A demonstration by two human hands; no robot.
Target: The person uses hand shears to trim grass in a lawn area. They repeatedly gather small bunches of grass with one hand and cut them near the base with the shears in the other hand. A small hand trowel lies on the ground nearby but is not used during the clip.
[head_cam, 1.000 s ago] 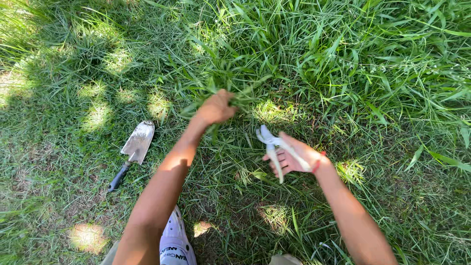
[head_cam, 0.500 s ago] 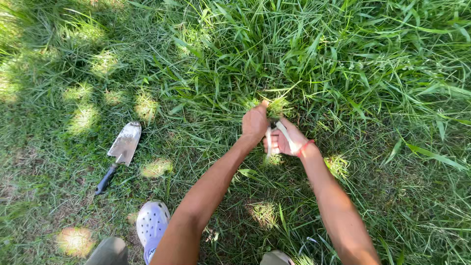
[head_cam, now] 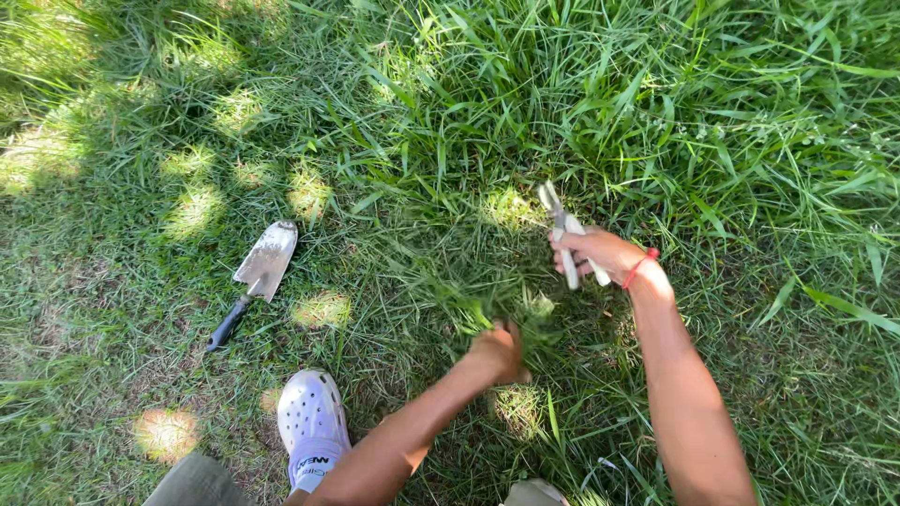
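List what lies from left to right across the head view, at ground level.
Hand trowel lying on the grass → white clog on the person's foot → left hand gripping a tuft of cut grass → right hand holding pale-handled garden shears, a red band at its wrist.

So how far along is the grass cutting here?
Done: the grass near the trowel looks short, though whether it was just cut cannot be told. In hand: the left hand grips a blurred tuft of grass, and the right hand holds hand shears. Left: the tall grass beyond the shears stands uncut.
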